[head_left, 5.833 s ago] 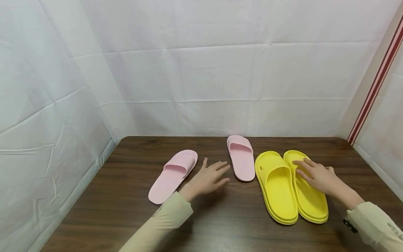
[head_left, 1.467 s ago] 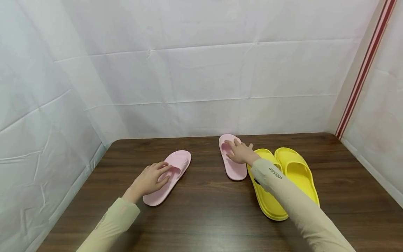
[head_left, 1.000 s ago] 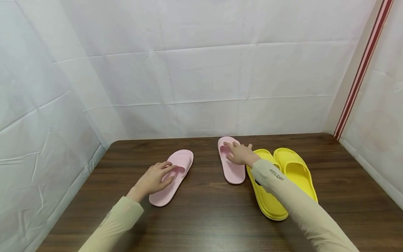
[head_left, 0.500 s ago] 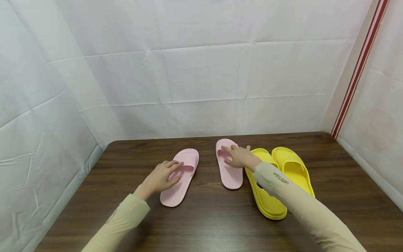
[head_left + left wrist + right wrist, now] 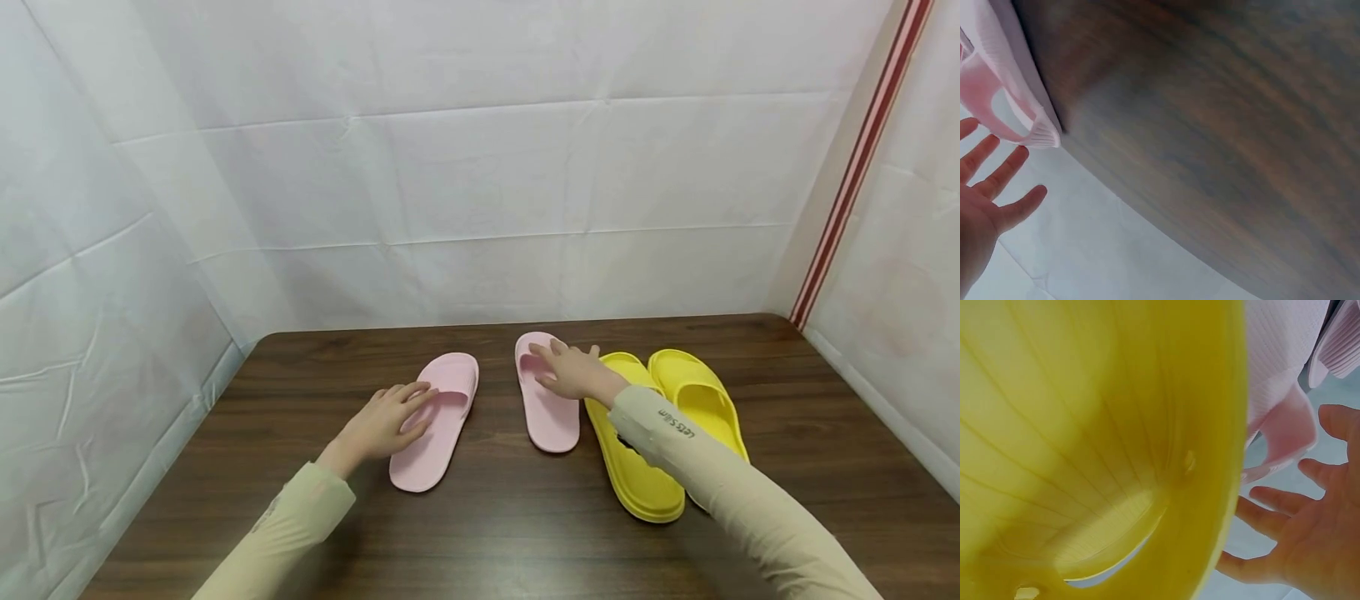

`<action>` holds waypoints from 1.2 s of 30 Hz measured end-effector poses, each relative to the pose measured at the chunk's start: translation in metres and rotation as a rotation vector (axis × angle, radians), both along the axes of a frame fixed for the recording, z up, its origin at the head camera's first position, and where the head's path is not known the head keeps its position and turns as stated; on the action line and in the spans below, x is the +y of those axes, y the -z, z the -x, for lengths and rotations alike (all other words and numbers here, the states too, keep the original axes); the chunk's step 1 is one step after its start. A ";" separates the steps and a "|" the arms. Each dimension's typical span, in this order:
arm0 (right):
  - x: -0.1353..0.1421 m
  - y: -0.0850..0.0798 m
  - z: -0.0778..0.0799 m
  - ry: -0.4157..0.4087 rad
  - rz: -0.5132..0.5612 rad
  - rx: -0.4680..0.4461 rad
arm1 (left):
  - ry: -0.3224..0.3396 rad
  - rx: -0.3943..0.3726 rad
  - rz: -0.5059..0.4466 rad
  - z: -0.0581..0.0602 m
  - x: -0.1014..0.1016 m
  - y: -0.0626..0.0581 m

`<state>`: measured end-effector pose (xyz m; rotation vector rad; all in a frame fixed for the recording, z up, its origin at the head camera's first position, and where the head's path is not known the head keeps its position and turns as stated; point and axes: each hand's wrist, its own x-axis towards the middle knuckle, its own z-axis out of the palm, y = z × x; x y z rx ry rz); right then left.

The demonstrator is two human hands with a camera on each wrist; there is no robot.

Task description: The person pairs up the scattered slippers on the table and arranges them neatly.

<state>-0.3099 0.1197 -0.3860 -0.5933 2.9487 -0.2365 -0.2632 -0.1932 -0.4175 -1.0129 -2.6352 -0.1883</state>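
Two pink slippers lie on the table, toes toward the far edge. Over the left pink slipper (image 5: pixel 427 450), the fingers of my left hand (image 5: pixel 375 425) reach across the footbed to the strap. In the left wrist view those fingers (image 5: pixel 1007 169) are spread, tips right at the strap's edge. My right hand (image 5: pixel 573 373) reaches over the yellow pair to the right pink slipper (image 5: pixel 552 421), fingers across its strap area. The right wrist view shows that hand's fingers (image 5: pixel 1282 500) spread apart beside a yellow slipper (image 5: pixel 1166 550), with the pink strap beyond.
The left yellow slipper (image 5: pixel 645 483) and the right yellow slipper (image 5: pixel 705 408) stand side by side at the right, partly hidden under my right sleeve (image 5: pixel 720 475). The dark wooden table (image 5: pixel 480 533) ends at a white cloth wall (image 5: pixel 480 208) behind.
My right hand has moved from the yellow pair to the right pink slipper. The left pink slipper has slid right with my left hand and turned straighter; the right one has come slightly nearer.
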 end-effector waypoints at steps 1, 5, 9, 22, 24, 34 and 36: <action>0.001 0.000 0.001 -0.002 0.006 -0.004 | 0.004 -0.004 0.002 0.000 -0.001 0.000; 0.002 0.000 0.004 -0.003 0.029 -0.039 | 0.017 -0.014 -0.008 -0.002 -0.003 0.000; 0.003 0.001 0.006 -0.006 0.028 -0.047 | 0.031 -0.003 -0.026 -0.001 -0.003 0.001; 0.007 0.002 0.001 -0.030 -0.003 -0.029 | 0.071 0.006 -0.077 -0.002 0.002 0.002; 0.007 0.002 -0.002 -0.037 -0.008 -0.023 | 0.072 0.000 -0.076 -0.003 0.004 0.001; 0.010 0.008 -0.017 -0.089 -0.044 0.025 | 0.120 -0.013 -0.064 -0.006 0.016 -0.001; 0.010 0.008 -0.020 -0.102 -0.041 0.039 | 0.122 -0.018 -0.049 -0.006 0.018 -0.001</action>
